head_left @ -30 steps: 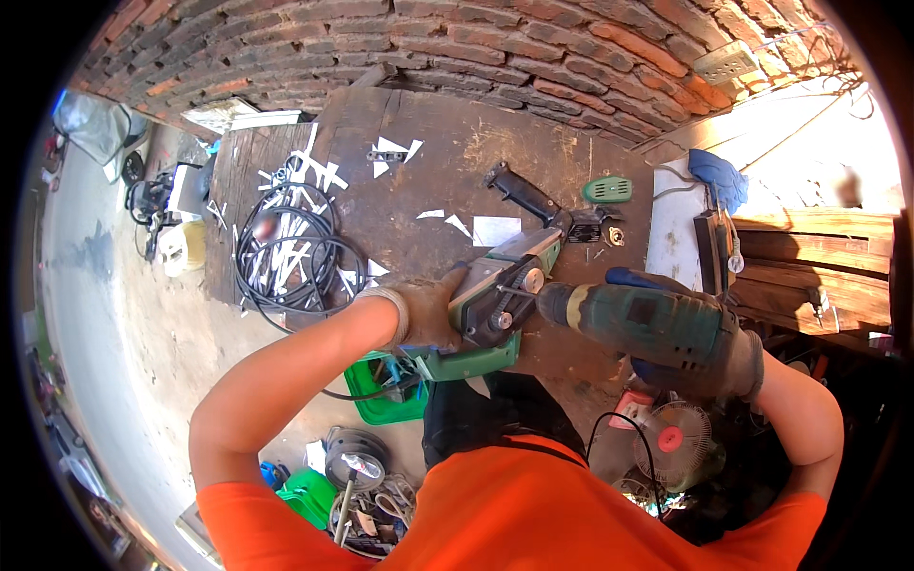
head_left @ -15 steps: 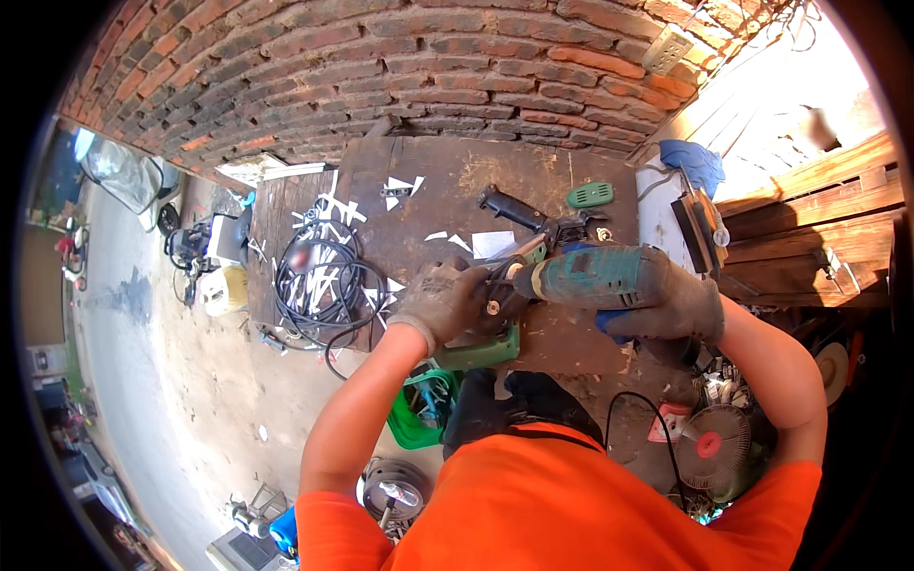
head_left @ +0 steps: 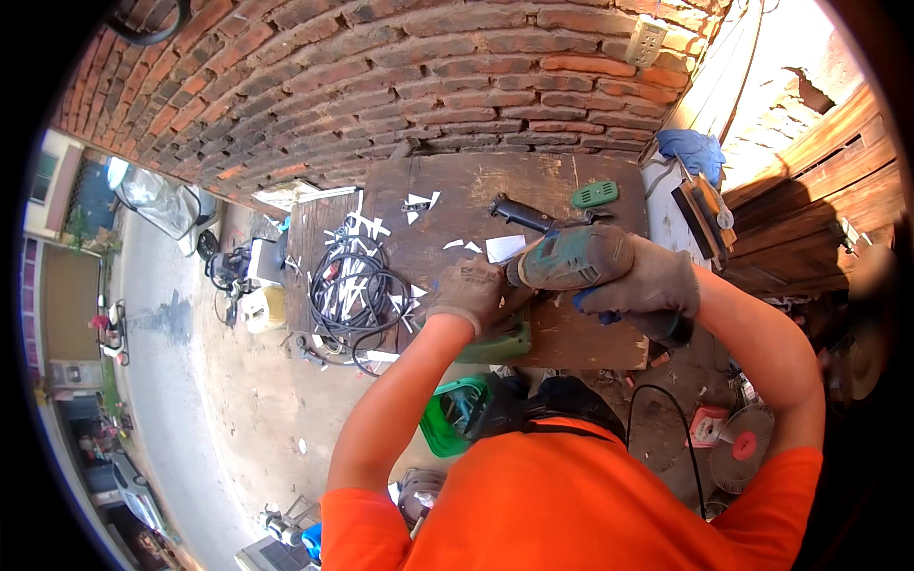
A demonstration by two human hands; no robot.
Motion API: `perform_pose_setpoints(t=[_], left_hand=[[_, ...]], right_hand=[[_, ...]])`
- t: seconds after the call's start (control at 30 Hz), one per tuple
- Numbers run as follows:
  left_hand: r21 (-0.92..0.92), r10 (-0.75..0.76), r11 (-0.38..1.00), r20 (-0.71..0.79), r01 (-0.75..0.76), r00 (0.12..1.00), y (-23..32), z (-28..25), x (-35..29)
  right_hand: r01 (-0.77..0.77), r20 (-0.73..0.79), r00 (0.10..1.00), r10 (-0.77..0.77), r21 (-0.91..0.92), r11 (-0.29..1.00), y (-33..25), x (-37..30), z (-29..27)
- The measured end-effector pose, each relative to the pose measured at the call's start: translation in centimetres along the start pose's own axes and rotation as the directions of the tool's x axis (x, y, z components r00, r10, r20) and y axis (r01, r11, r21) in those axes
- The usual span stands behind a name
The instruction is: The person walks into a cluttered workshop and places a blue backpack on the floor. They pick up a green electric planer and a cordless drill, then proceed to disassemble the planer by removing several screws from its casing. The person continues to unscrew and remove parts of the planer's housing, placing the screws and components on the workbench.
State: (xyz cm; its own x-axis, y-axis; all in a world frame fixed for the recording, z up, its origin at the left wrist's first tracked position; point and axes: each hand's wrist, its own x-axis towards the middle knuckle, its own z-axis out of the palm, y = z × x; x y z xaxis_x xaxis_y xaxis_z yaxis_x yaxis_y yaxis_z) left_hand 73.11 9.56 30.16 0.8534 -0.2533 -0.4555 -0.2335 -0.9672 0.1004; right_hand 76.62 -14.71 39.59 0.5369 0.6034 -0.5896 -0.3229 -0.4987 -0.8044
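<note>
In my right hand [head_left: 657, 285], which wears a grey glove, is a teal cordless drill [head_left: 576, 257] with its nose pointing left. My gloved left hand [head_left: 468, 293] is closed over a green tool housing [head_left: 497, 344] on the wooden table, right by the drill's front end. The drill and my left hand hide most of that housing and the drill's tip. Beyond them lie a black handle [head_left: 519, 211], a green vented cover [head_left: 596, 194] and a white paper piece [head_left: 505, 248].
A black cable coil [head_left: 328, 319] lies among white scraps on the table's left. Behind the table [head_left: 447, 186] rises a brick wall [head_left: 457, 76]. A green basket [head_left: 436, 428] stands below the near edge; a fan [head_left: 743, 457] is at lower right. A blue cloth [head_left: 693, 152] hangs at right.
The whole view has shifted, with the table and street now further right. The drill has moved slightly left and up across the table, nearer my left hand, and hides more of the parts behind it.
</note>
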Motion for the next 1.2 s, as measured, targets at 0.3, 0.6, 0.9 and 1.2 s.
perform_pose_setpoints(t=[0.3, 0.6, 0.9, 1.2], left_hand=[[0.002, 0.109, 0.994, -0.236, -0.112, 0.966, -2.0, 3.4, 0.0], [0.019, 0.124, 0.992, -0.287, -0.123, 0.95, -2.7, 4.5, -0.5], [0.143, 0.135, 0.983, -0.169, -0.112, 0.976, -2.2, 2.2, 0.6], [-0.164, 0.044, 0.978, -0.446, -0.13, 0.894, -0.9, 0.2, -0.6]], right_hand=[[0.275, -0.305, 0.943, -0.135, 0.481, 0.832, 5.7, -6.2, 0.6], [0.37, -0.514, 0.857, 0.018, 0.641, 0.673, 14.9, -11.5, 2.6], [0.462, -0.633, 0.77, 0.083, 0.641, 0.613, 19.4, -15.3, 4.1], [0.518, -0.692, 0.702, 0.171, 0.66, 0.545, 23.5, -16.2, 5.0]])
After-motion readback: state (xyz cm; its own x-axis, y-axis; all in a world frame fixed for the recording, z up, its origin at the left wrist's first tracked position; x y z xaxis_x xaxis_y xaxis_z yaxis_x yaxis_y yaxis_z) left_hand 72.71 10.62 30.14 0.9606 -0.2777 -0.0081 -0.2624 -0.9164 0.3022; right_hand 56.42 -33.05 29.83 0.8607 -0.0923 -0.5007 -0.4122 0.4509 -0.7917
